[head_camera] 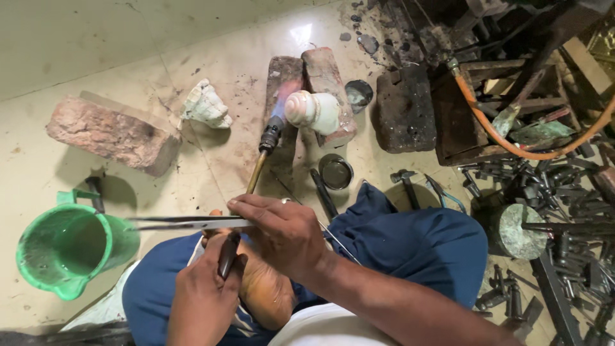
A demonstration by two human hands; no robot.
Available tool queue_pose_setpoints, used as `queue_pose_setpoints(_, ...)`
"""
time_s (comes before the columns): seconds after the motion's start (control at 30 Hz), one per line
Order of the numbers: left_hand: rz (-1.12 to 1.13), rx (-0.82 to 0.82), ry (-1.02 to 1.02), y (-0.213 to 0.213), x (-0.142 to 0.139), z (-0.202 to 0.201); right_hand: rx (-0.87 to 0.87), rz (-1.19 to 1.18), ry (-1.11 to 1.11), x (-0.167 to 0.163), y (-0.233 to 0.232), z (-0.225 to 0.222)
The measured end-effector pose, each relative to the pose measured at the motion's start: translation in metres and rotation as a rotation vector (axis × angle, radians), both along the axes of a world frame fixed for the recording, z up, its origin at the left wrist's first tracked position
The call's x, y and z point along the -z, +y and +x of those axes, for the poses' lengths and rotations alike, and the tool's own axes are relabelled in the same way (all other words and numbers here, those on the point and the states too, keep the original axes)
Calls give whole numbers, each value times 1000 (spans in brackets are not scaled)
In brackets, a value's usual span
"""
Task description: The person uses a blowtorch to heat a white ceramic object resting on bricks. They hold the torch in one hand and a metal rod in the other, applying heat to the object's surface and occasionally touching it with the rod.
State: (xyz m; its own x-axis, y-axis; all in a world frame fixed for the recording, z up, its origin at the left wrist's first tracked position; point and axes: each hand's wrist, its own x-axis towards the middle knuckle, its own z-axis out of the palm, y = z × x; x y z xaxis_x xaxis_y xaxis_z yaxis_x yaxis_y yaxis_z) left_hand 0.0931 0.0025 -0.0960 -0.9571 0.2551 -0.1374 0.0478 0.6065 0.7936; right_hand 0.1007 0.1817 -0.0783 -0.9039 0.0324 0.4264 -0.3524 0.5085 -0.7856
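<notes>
My left hand (204,291) grips the dark handle of a gas torch (259,166) whose brass tube points away from me. Its blue flame (279,102) plays on a white conch shell (312,110) resting on two bricks (323,77). My right hand (282,230) holds long metal tweezers (173,223) lying sideways, tips pointing left over my knee. I sit on the floor with legs in blue cloth and a bare foot below my hands.
A green plastic jug (70,247) stands at left, a large brick (112,134) beyond it, a second white shell (205,106) on the floor. A small round tin (336,172), a dark block (403,109), an orange hose (512,138), a metal cylinder (517,230) and several hammers and tools crowd the right.
</notes>
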Motion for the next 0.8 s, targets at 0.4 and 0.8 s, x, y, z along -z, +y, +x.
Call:
queue_pose_setpoints(0.4, 41, -85, 36, 8, 40, -3, 499, 826, -576, 56, 195, 54)
queue_pose_setpoints(0.8, 56, -96, 68, 5, 44, 2, 424, 1082, -605, 104, 200, 14)
